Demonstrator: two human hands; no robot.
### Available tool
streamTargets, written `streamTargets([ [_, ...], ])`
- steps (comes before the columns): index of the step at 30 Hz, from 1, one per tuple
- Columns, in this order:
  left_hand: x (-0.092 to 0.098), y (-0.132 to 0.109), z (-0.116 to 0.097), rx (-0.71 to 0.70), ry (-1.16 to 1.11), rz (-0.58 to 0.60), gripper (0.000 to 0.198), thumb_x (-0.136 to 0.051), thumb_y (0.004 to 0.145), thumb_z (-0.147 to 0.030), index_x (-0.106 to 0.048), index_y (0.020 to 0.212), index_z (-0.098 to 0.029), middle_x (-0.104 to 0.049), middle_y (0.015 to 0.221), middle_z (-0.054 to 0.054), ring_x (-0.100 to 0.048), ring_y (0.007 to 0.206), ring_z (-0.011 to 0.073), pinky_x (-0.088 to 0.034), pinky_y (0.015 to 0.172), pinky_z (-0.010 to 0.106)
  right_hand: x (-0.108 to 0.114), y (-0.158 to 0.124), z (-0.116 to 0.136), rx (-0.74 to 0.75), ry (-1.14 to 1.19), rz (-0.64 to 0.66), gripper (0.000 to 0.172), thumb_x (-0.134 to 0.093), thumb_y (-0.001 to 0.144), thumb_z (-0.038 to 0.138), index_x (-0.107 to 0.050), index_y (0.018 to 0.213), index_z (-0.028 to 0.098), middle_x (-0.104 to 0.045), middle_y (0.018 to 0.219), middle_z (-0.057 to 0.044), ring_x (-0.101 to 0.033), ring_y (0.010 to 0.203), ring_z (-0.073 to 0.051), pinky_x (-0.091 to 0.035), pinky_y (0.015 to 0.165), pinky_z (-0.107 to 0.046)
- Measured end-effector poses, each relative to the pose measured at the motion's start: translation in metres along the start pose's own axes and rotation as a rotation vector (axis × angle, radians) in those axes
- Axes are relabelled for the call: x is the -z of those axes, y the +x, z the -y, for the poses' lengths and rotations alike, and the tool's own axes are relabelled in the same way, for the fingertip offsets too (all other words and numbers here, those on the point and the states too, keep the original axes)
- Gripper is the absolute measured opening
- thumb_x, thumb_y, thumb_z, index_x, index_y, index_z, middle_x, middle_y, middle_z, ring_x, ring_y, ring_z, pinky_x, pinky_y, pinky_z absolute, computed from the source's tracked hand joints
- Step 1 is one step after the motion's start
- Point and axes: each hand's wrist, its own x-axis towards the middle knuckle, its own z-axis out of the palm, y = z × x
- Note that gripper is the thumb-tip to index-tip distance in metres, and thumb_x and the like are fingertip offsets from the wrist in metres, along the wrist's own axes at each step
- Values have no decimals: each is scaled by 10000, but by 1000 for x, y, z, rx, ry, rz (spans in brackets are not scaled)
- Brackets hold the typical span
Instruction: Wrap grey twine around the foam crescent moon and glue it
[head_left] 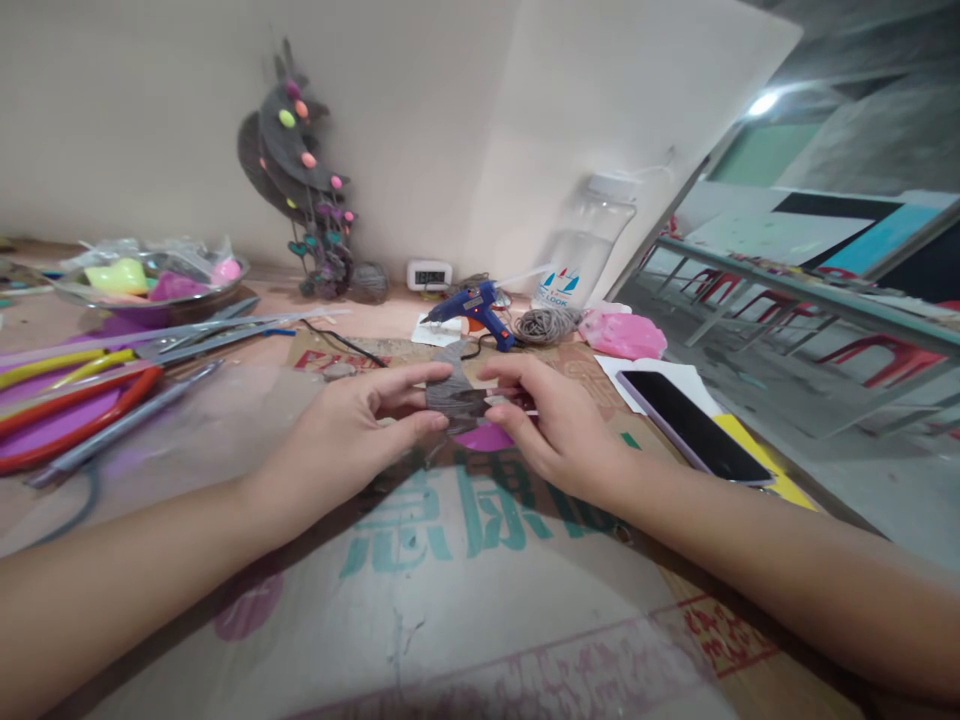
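My left hand (352, 425) and my right hand (547, 420) meet over a printed cardboard sheet (480, 580) and both pinch a small grey piece of craft material (454, 395). The left thumb and fingers grip its left edge. The right fingers are closed on its right edge together with a thin pale stick, which pokes out between them. A pink shape (484, 438) lies on the cardboard just under the grey piece.
A blue glue gun (476, 310) and a ball of twine (547, 325) lie behind the hands, with a pink bag (622, 335) and a phone (694, 425) to the right. Coloured sticks (75, 390) and a bowl (150, 280) sit left. A grey decorated ornament (300, 170) stands by the wall.
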Motion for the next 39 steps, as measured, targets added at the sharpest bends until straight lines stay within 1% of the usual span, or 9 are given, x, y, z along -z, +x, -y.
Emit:
streamTargets([
  [4, 0, 0, 0, -12, 23, -33, 443, -608, 794, -325, -563, 1220, -214, -713, 844, 29, -641, 697, 155, -496, 627, 252, 1, 1, 1, 151, -125, 0, 290, -444, 905, 374, -526, 1089, 165, -622, 948, -74, -569, 872, -177, -434, 748, -295],
  [7, 0, -1, -1, 3, 42, -41, 443, -615, 790, -335, -569, 1216, -224, -711, 846, 22, -640, 709, 153, -500, 643, 251, 3, 2, 1, 197, -159, -18, 283, -456, 903, 346, -530, 1095, 153, -633, 966, -83, -576, 885, -179, -438, 755, -295],
  [11, -1, -2, -2, 7, 78, -42, 438, -609, 794, -337, -565, 1222, -250, -704, 847, 9, -625, 687, 140, -493, 625, 241, 2, 2, -2, 211, -228, -41, 230, -451, 911, 278, -551, 1087, 169, -651, 976, -72, -591, 873, -166, -444, 748, -285],
  [13, -1, -2, -2, -1, 115, -56, 434, -614, 787, -340, -580, 1208, -244, -694, 804, 6, -607, 652, 136, -489, 607, 242, 1, 2, -3, 218, -263, -42, 226, -449, 912, 268, -565, 1081, 172, -658, 949, -66, -594, 871, -165, -446, 742, -282],
  [16, -1, -2, -2, -16, 140, -69, 426, -611, 785, -334, -592, 1198, -231, -675, 751, 4, -584, 610, 130, -486, 589, 245, 0, 2, -2, 218, -294, -49, 236, -451, 912, 283, -572, 1077, 165, -664, 901, -60, -599, 857, -163, -444, 727, -277],
  [24, -2, -2, -2, -4, 65, -50, 422, -619, 782, -297, -587, 1199, -240, -665, 775, -2, -588, 619, 116, -496, 582, 223, -1, 2, 0, 187, -322, -28, 238, -442, 915, 333, -580, 989, 154, -663, 831, -56, -602, 790, -166, -399, 652, -267],
  [29, -2, -3, -3, 13, 83, -53, 414, -626, 780, -293, -592, 1190, -251, -642, 753, -18, -561, 599, 97, -483, 571, 200, -2, 2, 0, 223, -372, -49, 223, -446, 916, 318, -578, 937, 139, -645, 778, -46, -579, 734, -151, -359, 610, -257],
  [33, -2, -4, -3, 15, 114, -50, 416, -620, 786, -309, -587, 1197, -254, -631, 734, -25, -543, 583, 91, -473, 565, 198, -1, 3, 0, 264, -418, -36, 225, -430, 923, 319, -576, 897, 149, -614, 717, -33, -547, 690, -148, -336, 600, -261],
  [39, -2, -3, -1, -9, 142, -39, 429, -613, 791, -349, -579, 1208, -255, -634, 750, -23, -555, 616, 95, -476, 595, 201, 0, 4, 1, 321, -456, -48, 183, -447, 914, 268, -579, 882, 146, -591, 688, -26, -512, 657, -140, -322, 583, -256],
])
